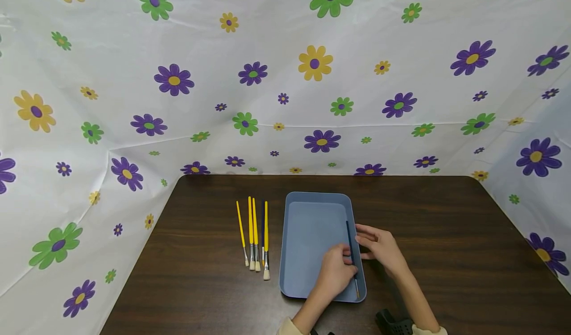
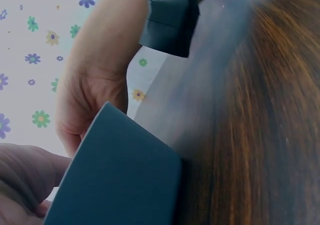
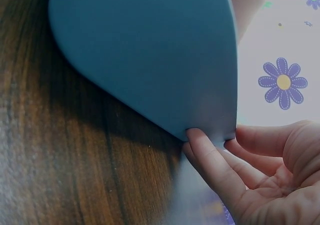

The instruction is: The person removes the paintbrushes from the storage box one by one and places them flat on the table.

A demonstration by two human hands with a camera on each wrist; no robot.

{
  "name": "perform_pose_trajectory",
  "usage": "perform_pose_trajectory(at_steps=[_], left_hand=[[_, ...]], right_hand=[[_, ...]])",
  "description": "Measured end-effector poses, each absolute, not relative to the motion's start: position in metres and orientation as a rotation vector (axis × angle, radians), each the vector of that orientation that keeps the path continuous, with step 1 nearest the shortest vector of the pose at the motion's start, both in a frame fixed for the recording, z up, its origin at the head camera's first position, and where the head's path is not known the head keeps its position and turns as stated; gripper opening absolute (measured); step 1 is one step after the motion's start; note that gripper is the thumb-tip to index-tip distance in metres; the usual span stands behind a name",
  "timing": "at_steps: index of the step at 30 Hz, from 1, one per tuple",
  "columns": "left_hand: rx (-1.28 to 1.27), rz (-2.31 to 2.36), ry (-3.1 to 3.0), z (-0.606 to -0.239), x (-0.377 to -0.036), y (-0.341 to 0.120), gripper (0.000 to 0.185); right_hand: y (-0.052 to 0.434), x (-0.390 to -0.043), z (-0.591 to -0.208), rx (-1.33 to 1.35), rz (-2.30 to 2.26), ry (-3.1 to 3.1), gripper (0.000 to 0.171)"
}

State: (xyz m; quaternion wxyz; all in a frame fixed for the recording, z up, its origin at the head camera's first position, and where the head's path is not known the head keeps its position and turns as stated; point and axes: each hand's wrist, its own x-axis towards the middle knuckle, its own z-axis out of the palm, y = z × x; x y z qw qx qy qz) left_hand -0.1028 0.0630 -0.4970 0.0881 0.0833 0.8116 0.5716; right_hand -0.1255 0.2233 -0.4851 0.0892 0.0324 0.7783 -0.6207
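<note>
A blue-grey tray [image 1: 312, 236] lies on the table in the head view. Inside it, along its right wall, runs a thin dark-handled paintbrush [image 1: 349, 236] with its tip toward me. My left hand [image 1: 336, 271] reaches over the near part of the tray, curled fingers and thumb at the paintbrush's middle, which they partly cover. At the tray's right side, my right hand [image 1: 379, 248] pinches the rim; the right wrist view shows thumb and fingers of that hand [image 3: 270, 170] on either side of the tray edge [image 3: 210, 85]. The left wrist view hides the paintbrush behind the tray wall [image 2: 120, 175].
Several yellow-handled paintbrushes [image 1: 251, 226] lie side by side left of the tray, bristles toward me. A dark-handled paintbrush [image 1: 262, 226] lies among them. Brown wood table [image 1: 437, 236] extends to both sides. A flowered sheet [image 1: 267, 42] hangs behind the table.
</note>
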Motion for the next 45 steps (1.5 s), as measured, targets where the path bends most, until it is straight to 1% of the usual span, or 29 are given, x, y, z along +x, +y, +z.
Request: perform_pose_trajectory(at_steps=[25,36,45], left_hand=[[0.218,1.713,2.393,-0.498,-0.101,0.066,0.038],[0.192,1.726,2.382,-0.497,-0.100,0.066,0.034],[0.180,1.838,2.284,-0.490,-0.106,0.054,0.038]], right_hand=[[0.220,-0.124,-0.483,0.123,-1.845,2.319,0.046],[0.221,-0.124,-0.485,0.109,-1.843,2.323,0.046],[0.222,-0.125,-0.485,0.104,-1.850,2.305,0.047]])
